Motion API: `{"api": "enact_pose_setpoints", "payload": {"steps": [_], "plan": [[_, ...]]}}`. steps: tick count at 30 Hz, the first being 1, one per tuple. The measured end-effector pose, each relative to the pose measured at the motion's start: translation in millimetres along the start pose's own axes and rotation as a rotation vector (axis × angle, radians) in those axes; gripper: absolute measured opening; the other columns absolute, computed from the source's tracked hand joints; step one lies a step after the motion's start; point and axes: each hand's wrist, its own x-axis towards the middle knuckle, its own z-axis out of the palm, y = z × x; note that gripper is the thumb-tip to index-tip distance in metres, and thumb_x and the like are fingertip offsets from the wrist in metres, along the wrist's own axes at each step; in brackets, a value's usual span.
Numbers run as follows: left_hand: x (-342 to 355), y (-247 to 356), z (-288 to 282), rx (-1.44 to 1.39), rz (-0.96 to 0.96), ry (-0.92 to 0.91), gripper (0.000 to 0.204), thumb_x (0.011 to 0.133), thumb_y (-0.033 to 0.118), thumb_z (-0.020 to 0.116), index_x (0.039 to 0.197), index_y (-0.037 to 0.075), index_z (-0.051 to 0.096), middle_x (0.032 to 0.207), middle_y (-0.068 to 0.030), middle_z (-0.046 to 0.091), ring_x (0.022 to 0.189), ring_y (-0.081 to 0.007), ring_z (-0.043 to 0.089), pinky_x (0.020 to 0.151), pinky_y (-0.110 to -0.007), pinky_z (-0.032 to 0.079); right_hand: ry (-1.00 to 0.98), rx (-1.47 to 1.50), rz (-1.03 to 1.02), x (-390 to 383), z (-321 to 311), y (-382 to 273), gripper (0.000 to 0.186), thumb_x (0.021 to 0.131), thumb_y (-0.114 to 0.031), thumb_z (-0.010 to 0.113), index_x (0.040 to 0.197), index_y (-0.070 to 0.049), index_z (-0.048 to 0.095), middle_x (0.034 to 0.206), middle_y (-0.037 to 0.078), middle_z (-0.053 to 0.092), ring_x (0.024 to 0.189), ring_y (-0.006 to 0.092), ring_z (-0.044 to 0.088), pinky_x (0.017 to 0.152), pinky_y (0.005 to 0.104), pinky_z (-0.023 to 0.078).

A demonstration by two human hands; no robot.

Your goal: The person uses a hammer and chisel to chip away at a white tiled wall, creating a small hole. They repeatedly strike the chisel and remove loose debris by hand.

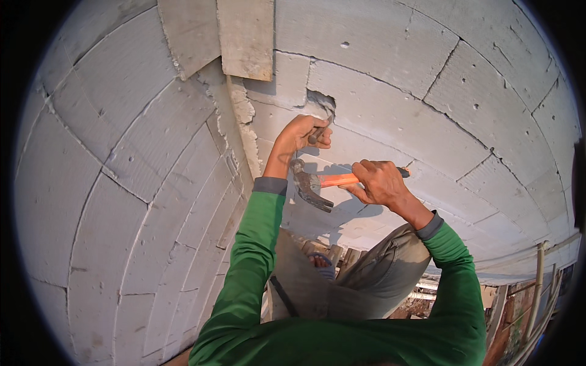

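My left hand (300, 132) is closed round a short metal chisel (315, 136). The chisel's far end reaches toward a rough-edged hole (320, 99) cut in the grey block wall (372, 100); whether its tip touches the block is hard to make out. Lower and to the right, my right hand (383, 182) grips a claw hammer (337, 180) by its orange and black handle. The worn, dark hammer head sits to the left of that hand, below the chisel and apart from it.
Another block wall (125, 158) meets the first at a corner on my left, with rough mortar (243, 113) along the joint. Two boards (245, 36) stand at the top. Wooden slats (349, 259) lie under my foot; poles (537, 287) rise at lower right.
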Motion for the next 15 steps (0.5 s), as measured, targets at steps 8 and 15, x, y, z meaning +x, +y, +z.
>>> {"api": "enact_pose_setpoints", "payload": {"steps": [8, 15], "plan": [[15, -9, -5, -0.112, 0.030, -0.057, 0.027, 0.097, 0.014, 0.064, 0.100, -0.013, 0.061, 0.091, -0.0206, 0.068, 0.076, -0.0318, 0.074, 0.074, -0.047, 0.067, 0.042, -0.069, 0.077, 6, -11, -19, 0.049, 0.094, -0.052, 0.067, 0.081, -0.006, 0.055, 0.065, 0.010, 0.059, 0.051, 0.0290, 0.062, 0.045, 0.0387, 0.048], [24, -8, -6, -0.126, 0.036, -0.048, 0.025, 0.099, 0.013, 0.062, 0.099, -0.012, 0.060, 0.091, -0.0218, 0.067, 0.078, -0.0342, 0.074, 0.074, -0.051, 0.067, -0.090, -0.127, 0.188, 3, 10, 9, 0.050, 0.094, -0.052, 0.067, 0.079, -0.006, 0.054, 0.066, 0.011, 0.059, 0.052, 0.0277, 0.063, 0.046, 0.0380, 0.049]]}}
